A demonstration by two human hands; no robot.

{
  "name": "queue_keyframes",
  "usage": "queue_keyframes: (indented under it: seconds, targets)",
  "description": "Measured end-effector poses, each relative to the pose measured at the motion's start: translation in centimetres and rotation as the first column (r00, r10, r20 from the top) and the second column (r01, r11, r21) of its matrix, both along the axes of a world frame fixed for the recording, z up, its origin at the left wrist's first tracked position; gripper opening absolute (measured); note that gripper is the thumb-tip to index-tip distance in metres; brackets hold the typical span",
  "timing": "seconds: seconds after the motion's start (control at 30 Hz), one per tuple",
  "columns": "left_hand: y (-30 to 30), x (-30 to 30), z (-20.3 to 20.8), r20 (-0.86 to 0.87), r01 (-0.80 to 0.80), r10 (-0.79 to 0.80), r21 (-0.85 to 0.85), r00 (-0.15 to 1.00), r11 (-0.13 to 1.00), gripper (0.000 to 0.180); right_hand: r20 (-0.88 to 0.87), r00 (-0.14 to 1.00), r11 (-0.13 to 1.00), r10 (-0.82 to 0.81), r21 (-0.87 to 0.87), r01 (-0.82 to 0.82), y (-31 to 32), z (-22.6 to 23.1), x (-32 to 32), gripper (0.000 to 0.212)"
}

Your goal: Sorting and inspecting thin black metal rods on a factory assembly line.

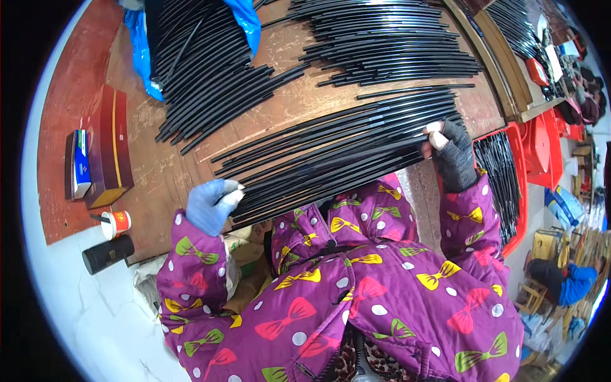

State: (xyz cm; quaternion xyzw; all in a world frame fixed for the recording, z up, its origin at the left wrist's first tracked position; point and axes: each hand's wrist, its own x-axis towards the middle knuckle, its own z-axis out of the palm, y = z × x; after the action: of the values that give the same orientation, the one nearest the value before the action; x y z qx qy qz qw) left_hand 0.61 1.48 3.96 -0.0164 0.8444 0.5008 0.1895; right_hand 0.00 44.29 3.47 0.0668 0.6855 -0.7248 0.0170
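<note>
Thin black rods (331, 137) lie side by side across the near part of the wooden table, from one hand to the other. My left hand (213, 205), in a blue glove with a white thumb tip, is closed in a pinch at their left ends. At the right ends my right hand (453, 156), in a dark grey glove with pale wrapping at the fingertips, is also closed in a pinch. A black rod seems to stretch between the two pinches; its middle is blurred. How many rods the fingers hold is hidden.
Beyond lie a left rod pile (197, 95) with blue plastic (245, 22) and a right rod pile (394, 44). A red crate (519, 159) of glossy black pieces stands right. Boxes (109, 149), a paper cup (116, 224) and a black cylinder (108, 254) sit left. A person (566, 280) is far right.
</note>
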Motion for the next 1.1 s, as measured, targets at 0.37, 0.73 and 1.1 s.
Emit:
queue_keyframes:
  seconds: [0.37, 0.73, 1.1]
  targets:
    - [-2.3, -0.9, -2.6, -0.398, 0.247, -0.308, -0.197, 0.864, 0.949, 0.012, -0.010, 0.999, 0.998, 0.031, -0.054, -0.031, 0.6, 0.9, -1.0, 0.017]
    - [-4.8, -0.2, -1.8, 0.117, 0.104, -0.103, -0.006, 0.988, 0.995, 0.017, -0.059, 0.985, 0.986, -0.160, 0.031, 0.162, 7.7, 0.5, -0.1, 0.014]
    - [-8.7, -0.3, -5.0, -0.231, 0.163, -0.184, -0.105, 0.955, 0.981, 0.019, 0.070, 0.971, 0.961, -0.227, 0.178, 0.212, 11.0, -2.8, -2.8, 0.021]
